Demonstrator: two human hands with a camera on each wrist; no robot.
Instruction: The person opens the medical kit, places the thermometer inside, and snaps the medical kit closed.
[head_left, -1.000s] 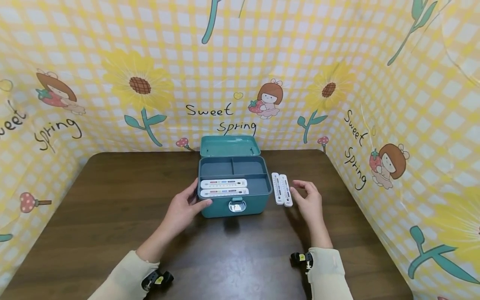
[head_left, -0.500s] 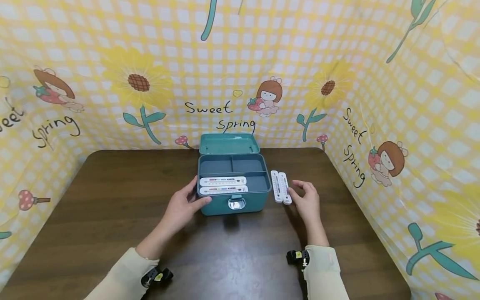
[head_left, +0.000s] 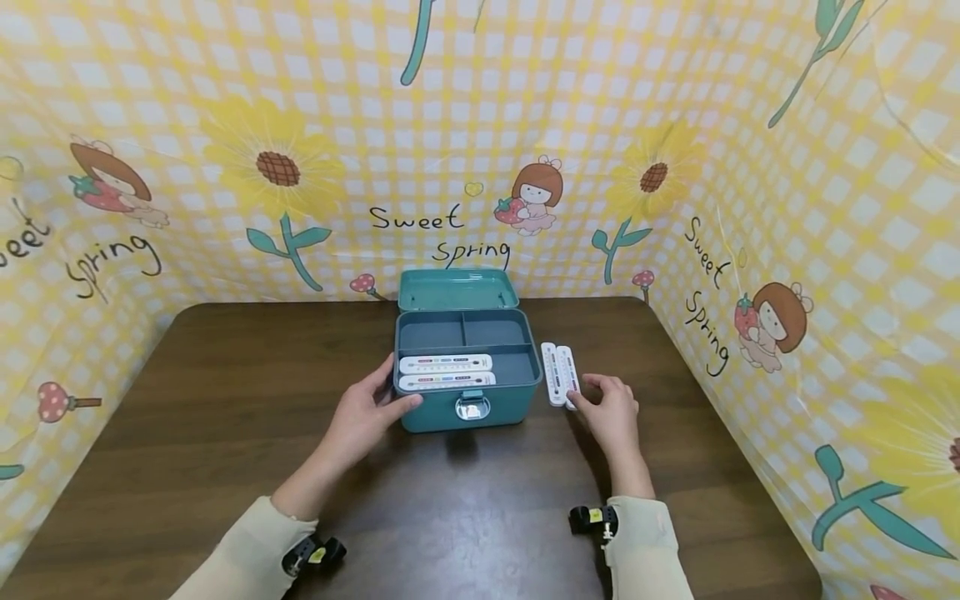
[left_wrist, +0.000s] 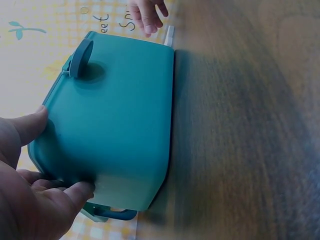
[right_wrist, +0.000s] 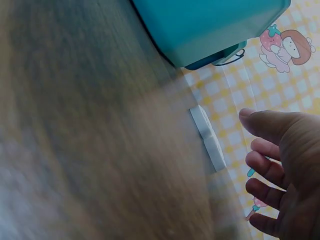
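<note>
A teal lidded box (head_left: 435, 418) stands on the table with its lid (head_left: 457, 292) tipped back and a grey divided tray inside. My left hand (head_left: 363, 421) holds its left front corner, thumb on the front rim and fingers against the left side. Two flat white thermometers (head_left: 446, 364) with printed scales lie crosswise in the tray's front compartment. Beside the box on the right, more white thermometers (head_left: 552, 371) lie side by side on the table. My right hand (head_left: 615, 421) hovers at their near right end, thumb overlapping it in the head view, fingers loosely bent and holding nothing.
A metal latch (head_left: 472, 407) sits on the box's front. The dark wooden table (head_left: 262, 367) is surrounded by a yellow checked cloth (head_left: 360, 150) at the back and sides. Each wrist carries a small black camera (head_left: 315, 554).
My right hand has shifted slightly left and toward me, its thumb coming over the near end of the loose thermometers. My left hand keeps its hold on the box.
</note>
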